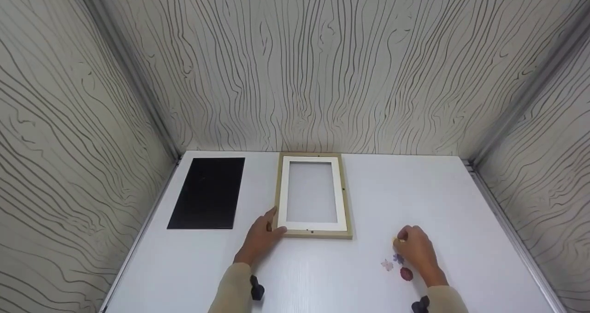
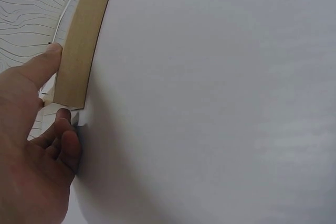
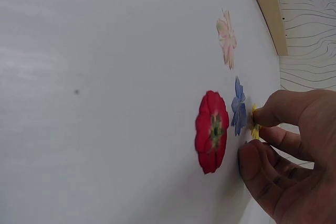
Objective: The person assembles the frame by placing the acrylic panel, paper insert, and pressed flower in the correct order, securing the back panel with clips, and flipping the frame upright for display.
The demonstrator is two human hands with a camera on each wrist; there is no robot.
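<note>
No text, label, brand, number or sign can be read on the frame (image 1: 322, 234), the flowers (image 3: 211, 135), the black sheet (image 1: 207, 193), the table (image 1: 415, 188) or the walls (image 1: 299, 64), which bear only wood-grain lines.

I see a frame (image 2: 84, 40) of smooth matt wood, a faintly glossy black panel (image 1: 207, 193), a smooth, softly shiny tabletop (image 1: 405, 193), a papery red flower (image 3: 203, 135)

The left hand (image 2: 37, 156), fingers (image 2: 71, 145) bent, grips a wooden frame (image 2: 82, 45) near its corner on a white tabletop (image 2: 210, 87).
</note>
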